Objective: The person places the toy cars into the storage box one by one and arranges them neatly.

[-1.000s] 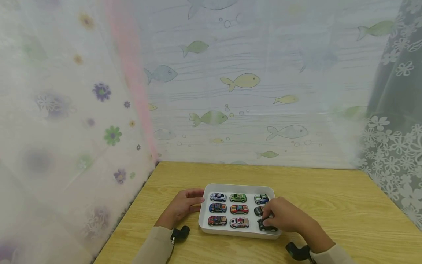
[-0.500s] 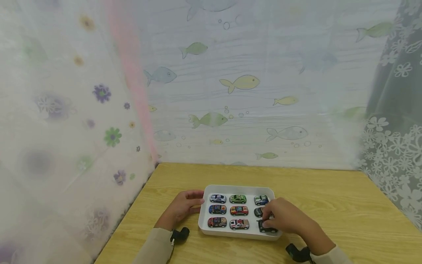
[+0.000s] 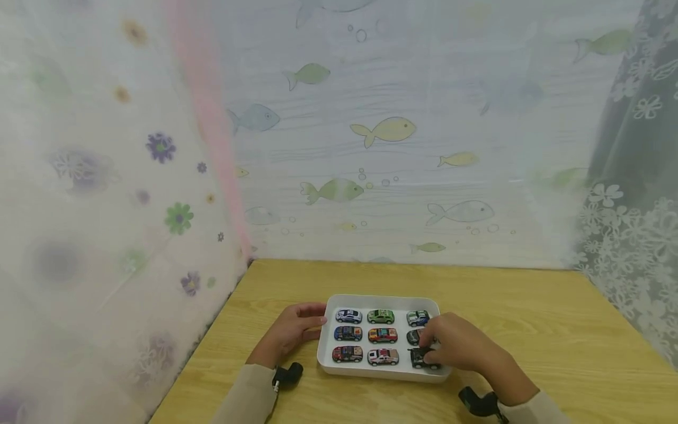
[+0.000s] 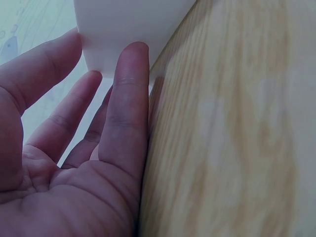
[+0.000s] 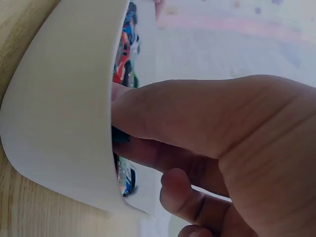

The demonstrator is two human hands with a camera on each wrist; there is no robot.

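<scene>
A white tray holds several small toy cars in three columns. At its near right corner is a black toy car, pinched between the thumb and index finger of my right hand. In the right wrist view, the tray wall hides most of that car, and a dark bit of it shows between the fingers. Partly behind my right fingers sits a dark grey car. My left hand rests against the tray's left end. Its fingers lie fairly straight, tips at the white wall.
Beside the black car is a white and red car; a green car and a white and blue car stand in the far row. Wood-grain table surrounds the tray. A fish-patterned curtain hangs behind.
The black car and my right fingers have shifted slightly left within the tray. My left hand stays at the tray's end. The whole head view has shifted a little.
</scene>
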